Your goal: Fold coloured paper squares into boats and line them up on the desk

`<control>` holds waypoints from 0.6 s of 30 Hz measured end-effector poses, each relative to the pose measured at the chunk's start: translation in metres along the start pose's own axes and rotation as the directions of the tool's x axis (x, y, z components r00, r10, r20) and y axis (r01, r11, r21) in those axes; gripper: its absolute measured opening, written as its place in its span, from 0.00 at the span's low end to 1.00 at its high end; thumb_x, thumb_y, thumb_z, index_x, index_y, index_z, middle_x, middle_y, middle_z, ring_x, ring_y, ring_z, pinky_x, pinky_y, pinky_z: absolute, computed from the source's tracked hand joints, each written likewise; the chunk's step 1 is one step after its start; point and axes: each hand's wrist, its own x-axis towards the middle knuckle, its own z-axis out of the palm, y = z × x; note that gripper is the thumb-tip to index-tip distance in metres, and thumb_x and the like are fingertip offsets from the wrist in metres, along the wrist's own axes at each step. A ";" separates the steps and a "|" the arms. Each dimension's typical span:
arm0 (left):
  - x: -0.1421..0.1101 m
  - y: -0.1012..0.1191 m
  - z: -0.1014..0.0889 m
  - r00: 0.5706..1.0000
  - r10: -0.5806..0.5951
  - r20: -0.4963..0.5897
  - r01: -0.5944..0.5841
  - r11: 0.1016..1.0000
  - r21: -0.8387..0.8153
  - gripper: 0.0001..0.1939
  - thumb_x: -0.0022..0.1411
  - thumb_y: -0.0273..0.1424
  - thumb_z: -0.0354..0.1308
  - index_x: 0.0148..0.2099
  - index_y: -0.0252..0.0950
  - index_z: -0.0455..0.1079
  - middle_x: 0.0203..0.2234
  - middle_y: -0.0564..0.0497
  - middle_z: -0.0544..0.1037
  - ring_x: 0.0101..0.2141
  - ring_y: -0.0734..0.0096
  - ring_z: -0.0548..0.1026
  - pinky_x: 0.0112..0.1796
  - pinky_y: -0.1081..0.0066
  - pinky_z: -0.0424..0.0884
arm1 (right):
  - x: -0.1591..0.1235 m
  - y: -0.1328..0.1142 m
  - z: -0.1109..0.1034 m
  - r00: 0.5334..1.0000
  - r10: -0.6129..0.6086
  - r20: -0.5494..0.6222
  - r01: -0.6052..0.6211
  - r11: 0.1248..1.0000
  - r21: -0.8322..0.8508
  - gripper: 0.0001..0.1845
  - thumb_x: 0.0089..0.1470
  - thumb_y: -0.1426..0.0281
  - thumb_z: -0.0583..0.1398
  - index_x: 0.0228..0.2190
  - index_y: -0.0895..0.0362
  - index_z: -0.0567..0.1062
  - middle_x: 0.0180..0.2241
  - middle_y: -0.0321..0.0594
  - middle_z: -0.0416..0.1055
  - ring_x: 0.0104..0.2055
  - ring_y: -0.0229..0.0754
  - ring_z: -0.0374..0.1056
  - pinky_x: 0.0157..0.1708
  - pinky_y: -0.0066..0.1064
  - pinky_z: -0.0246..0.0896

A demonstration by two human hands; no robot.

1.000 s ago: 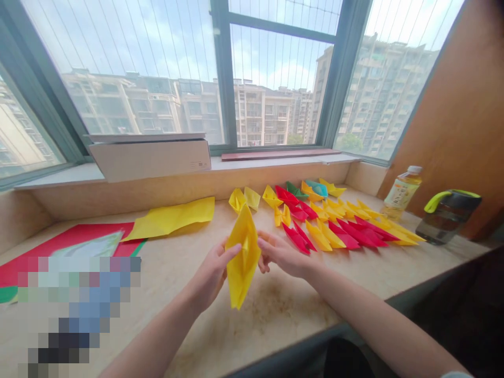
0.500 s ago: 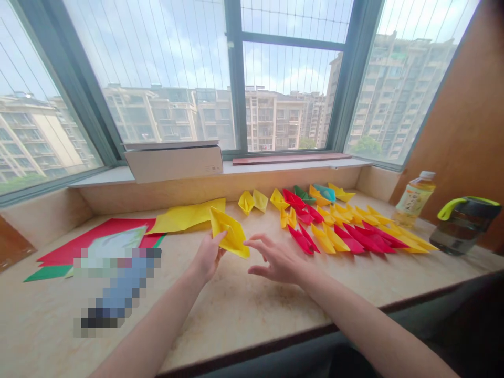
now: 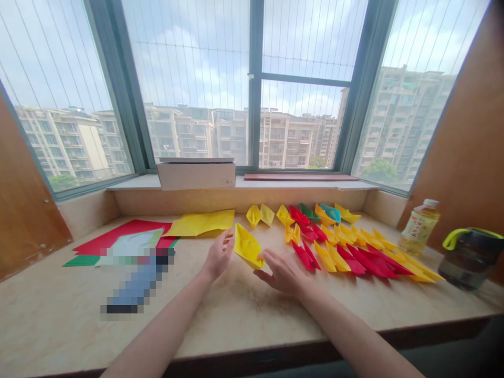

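Observation:
A folded yellow paper boat (image 3: 247, 247) lies on the stone ledge (image 3: 252, 315) between my hands. My left hand (image 3: 218, 257) is just left of it, fingers spread and loose, fingertips by its left end. My right hand (image 3: 282, 271) lies low over the ledge with fingers stretched out, touching the boat's right tip. Neither hand grips it. To the right stand rows of folded red and yellow paper boats (image 3: 354, 252), with a green one (image 3: 309, 212) and a teal one (image 3: 331, 211) at the back.
Flat yellow paper (image 3: 200, 222) and red and green sheets (image 3: 118, 239) lie at the left, beside a blurred patch. A white box (image 3: 196, 173) sits on the window sill. A drink bottle (image 3: 419, 226) and a dark jug (image 3: 466, 257) stand at the right.
The yellow boat went from upright in both hands to my left hand alone, then down onto the ledge. My left hand let go and both hands opened. The view tilted up.

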 end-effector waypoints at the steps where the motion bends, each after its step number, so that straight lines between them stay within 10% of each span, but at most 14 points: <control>1: 0.002 -0.002 -0.005 0.999 0.029 -0.016 -0.028 0.999 0.041 0.22 0.63 0.41 0.53 0.53 0.33 0.71 0.50 0.37 0.76 0.47 0.55 0.77 0.45 0.58 0.76 | 0.000 0.001 0.000 1.000 0.025 -0.006 -0.025 1.000 -0.004 0.11 0.62 0.63 0.60 0.42 0.56 0.71 0.39 0.42 0.75 0.34 0.43 0.73 0.29 0.29 0.61; 11: 0.009 -0.003 -0.020 0.987 0.159 0.017 -0.159 0.963 0.217 0.15 0.59 0.40 0.52 0.34 0.36 0.76 0.37 0.42 0.79 0.39 0.56 0.78 0.38 0.62 0.77 | -0.001 0.003 -0.002 0.970 0.214 -0.118 -0.220 0.975 -0.035 0.12 0.60 0.67 0.58 0.46 0.56 0.71 0.40 0.41 0.76 0.30 0.41 0.72 0.28 0.28 0.61; 18: 0.013 -0.008 -0.016 0.981 0.187 0.055 -0.194 0.936 0.294 0.18 0.61 0.43 0.51 0.36 0.35 0.76 0.37 0.43 0.80 0.39 0.58 0.79 0.37 0.65 0.77 | -0.027 0.074 -0.071 0.815 0.487 -0.315 -0.512 0.859 0.003 0.17 0.58 0.69 0.57 0.50 0.55 0.70 0.44 0.43 0.77 0.33 0.41 0.75 0.34 0.31 0.67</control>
